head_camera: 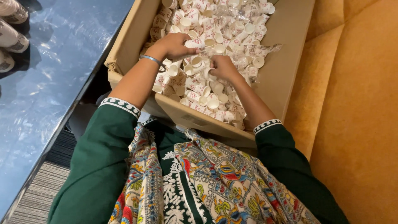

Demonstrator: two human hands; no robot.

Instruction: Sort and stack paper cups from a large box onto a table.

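A large cardboard box [286, 62] rests on my lap and holds several small white paper cups [207, 95] with red print, many in clear plastic sleeves. My left hand [176, 45] reaches into the box, fingers closed on a short stack of cups [195, 42] lying on its side. A metal bangle [151, 60] circles that wrist. My right hand [222, 66] is just beside it, fingers curled on a cup at the pile's middle. Clear plastic wrap [257, 52] lies over the cups to the right of both hands.
A glossy blue-grey table [45, 83] runs along the left, with patterned cups [10, 37] at its far left edge. A mustard-yellow cushioned seat [356, 103] fills the right side. Grey striped carpet [37, 191] shows at lower left.
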